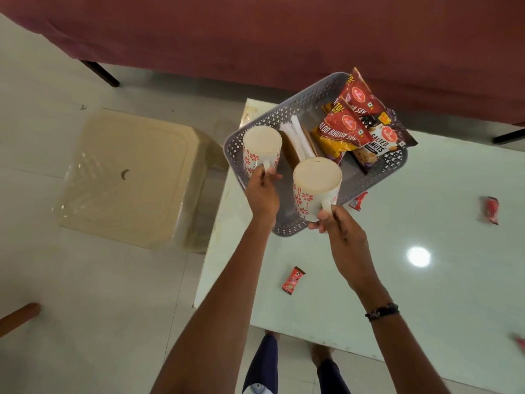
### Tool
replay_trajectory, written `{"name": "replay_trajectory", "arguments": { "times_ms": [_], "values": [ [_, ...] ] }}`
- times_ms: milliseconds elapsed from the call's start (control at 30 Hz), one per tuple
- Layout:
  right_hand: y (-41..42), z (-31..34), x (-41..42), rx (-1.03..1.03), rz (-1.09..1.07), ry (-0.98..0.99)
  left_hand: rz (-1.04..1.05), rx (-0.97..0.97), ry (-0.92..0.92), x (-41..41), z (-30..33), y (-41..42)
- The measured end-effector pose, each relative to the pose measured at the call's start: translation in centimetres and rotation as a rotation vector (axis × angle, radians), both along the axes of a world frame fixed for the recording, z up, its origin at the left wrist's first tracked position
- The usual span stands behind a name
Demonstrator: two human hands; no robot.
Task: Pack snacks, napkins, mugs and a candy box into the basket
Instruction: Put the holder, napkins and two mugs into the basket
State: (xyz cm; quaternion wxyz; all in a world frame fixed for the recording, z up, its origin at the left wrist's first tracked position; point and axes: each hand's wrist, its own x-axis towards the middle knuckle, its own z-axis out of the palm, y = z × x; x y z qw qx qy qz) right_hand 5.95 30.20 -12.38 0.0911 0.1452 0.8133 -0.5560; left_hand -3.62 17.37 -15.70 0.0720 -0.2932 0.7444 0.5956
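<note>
A home living room: maroon sofa [284, 32], low white table [397, 251], plastic stool [127, 177], tiled floor [42, 95]

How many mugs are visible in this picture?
2. The left hand holds one mug at the basket's left end; the right hand holds the other mug over its near side.

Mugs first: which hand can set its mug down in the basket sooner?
Left, probably. The left hand holds its mug low in the basket corner beside the napkins. The right hand's mug looks higher.
</note>
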Motion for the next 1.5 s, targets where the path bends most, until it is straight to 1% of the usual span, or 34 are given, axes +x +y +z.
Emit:
{"name": "replay_trajectory", "arguments": {
  "times_ms": [100,200,333,433,500,600,733,833,933,1000,1100,1200,1300,1367,1433,1467,1500],
  "values": [
    [-0.1,-0.3,-0.4,0.007,0.041,0.0,-0.006,-0.059,-0.094,-0.1,0.0,0.4],
    [-0.3,-0.9,-1.0,0.027,0.105,0.018,-0.038,-0.164,-0.188,0.1,0.0,0.4],
    [-0.5,-2.2,-1.9,0.05,0.223,0.064,0.022,-0.183,-0.2,0.3,1.2,-0.1],
    [-1.0,-3.2,-2.5,0.067,0.31,0.079,0.076,-0.144,-0.165,1.4,1.5,-0.6],
    [-1.2,-3.9,-2.8,0.081,0.354,0.056,0.013,-0.139,-0.136,2.3,1.7,-0.7],
    [-1.3,-4.7,-3.2,0.118,0.4,0.027,-0.115,-0.246,-0.086,2.9,1.3,-1.0],
    [-1.4,-5.2,-3.7,0.201,0.451,0.006,-0.145,-0.313,-0.073,3.2,0.9,-1.0],
    [-1.9,-5.6,-4.1,0.329,0.503,-0.02,-0.17,-0.359,-0.042,3.4,0.8,-0.8],
    [-2.3,-6.6,-4.0,0.59,0.591,0.012,-0.203,-0.382,-0.009,3.7,0.8,-0.5],
    [-2.3,-7.0,-3.8,0.697,0.581,0.049,-0.225,-0.414,-0.011,3.9,1.0,-0.2],
    [-2.3,-7.0,-4.1,0.715,0.612,0.083,-0.209,-0.434,-0.04,4.3,1.1,0.1],
    [-1.5,-6.5,-4.9,0.663,0.666,0.055,-0.167,-0.428,-0.038,4.8,1.3,0.3],
    [-1.3,-5.7,-5.0,0.641,0.706,0.071,-0.114,-0.413,-0.038,5.2,1.6,0.6],
    [-0.9,-5.2,-5.0,0.691,0.798,0.068,-0.092,-0.394,-0.044,5.2,1.6,0.6],
    [0.1,-4.3,-5.4,0.772,0.922,0.118,-0.088,-0.375,-0.037,5.2,1.6,0.4],
    [0.8,-3.7,-5.7,0.767,0.919,0.179,-0.084,-0.367,-0.022,5.2,1.6,0.3],
    [1.6,-3.1,-6.2,0.744,0.864,0.235,-0.078,-0.361,0.008,5.2,1.6,0.2]
  ]
}}
